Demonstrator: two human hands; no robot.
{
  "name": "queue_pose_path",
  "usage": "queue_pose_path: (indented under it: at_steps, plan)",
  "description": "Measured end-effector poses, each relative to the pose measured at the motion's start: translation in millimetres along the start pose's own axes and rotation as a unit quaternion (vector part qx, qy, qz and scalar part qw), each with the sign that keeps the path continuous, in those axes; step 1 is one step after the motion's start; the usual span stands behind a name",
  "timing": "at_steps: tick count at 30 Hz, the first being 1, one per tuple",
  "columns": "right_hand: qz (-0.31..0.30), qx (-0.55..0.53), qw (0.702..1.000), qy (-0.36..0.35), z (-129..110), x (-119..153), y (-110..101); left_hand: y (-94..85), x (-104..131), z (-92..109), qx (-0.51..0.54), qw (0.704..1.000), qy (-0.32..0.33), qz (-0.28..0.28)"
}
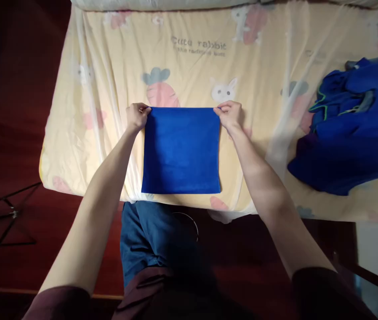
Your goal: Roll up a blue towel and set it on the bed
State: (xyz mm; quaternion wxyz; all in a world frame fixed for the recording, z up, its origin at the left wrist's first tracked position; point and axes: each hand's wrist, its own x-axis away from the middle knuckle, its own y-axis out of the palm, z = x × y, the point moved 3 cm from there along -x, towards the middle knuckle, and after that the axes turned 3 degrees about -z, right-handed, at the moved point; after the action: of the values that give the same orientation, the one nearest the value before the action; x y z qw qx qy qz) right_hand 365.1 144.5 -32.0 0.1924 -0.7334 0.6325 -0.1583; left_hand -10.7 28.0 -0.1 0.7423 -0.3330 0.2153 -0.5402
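Cloth [181, 151] in pinching grip of left hand [137, 116], right hand [230, 114]; heap [359, 133], perhaps clothes, rightward.

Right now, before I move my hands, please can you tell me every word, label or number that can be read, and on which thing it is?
"Cute rabbit": large line on the yellow sheet, slightly blurred.
Smaller line below it: too blurred to read surely.
Faint print farther right on the sheet: unreadable.
No text seen on the blue cloth.
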Motion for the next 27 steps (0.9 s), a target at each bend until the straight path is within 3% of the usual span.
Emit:
queue_pose_path:
  at_steps: [3, 6, 9, 11, 13, 16, 19, 22, 24, 27]
  plan:
    - [0.023, 0.037, 0.999, -0.024, -4.1, -1.0, 3.7, 6.6, -1.6, -3.5, 0.008, 1.000, -0.012, 0.026]
    - [0.049, 0.116, 0.991, -0.039, -21.1, 14.3, 12.2, 9.6, 10.9, 2.8, -0.008, 0.999, -0.008, 0.051]
    - [0.059, 0.212, 0.972, -0.079, -50.7, 43.6, 25.0, 9.5, 36.2, 26.8, -0.044, 0.993, 0.078, 0.075]
    - [0.009, 0.251, 0.960, -0.124, -67.9, 66.6, 38.3, 14.4, 55.5, 44.6, -0.074, 0.984, 0.153, 0.047]
    - [-0.080, 0.268, 0.947, -0.161, -74.2, 87.7, 52.0, 23.6, 71.8, 53.4, -0.099, 0.976, 0.194, -0.013]
    - [-0.156, 0.285, 0.934, -0.149, -60.8, 102.6, 56.7, 32.1, 82.7, 44.9, -0.111, 0.977, 0.170, -0.063]
    - [-0.121, 0.298, 0.943, -0.084, -40.7, 93.8, 38.1, 25.5, 80.9, 30.8, -0.105, 0.987, 0.112, -0.045]
    - [-0.088, 0.313, 0.944, -0.056, -43.0, 91.0, 18.5, 12.2, 89.3, 35.0, -0.116, 0.989, 0.083, -0.030]
    - [-0.081, 0.326, 0.939, -0.075, -58.0, 110.3, 14.8, 7.7, 113.7, 47.1, -0.139, 0.984, 0.102, -0.039]
    - [-0.112, 0.325, 0.927, -0.151, -81.3, 177.2, 24.7, 14.0, 180.7, 61.9, -0.167, 0.965, 0.183, -0.083]
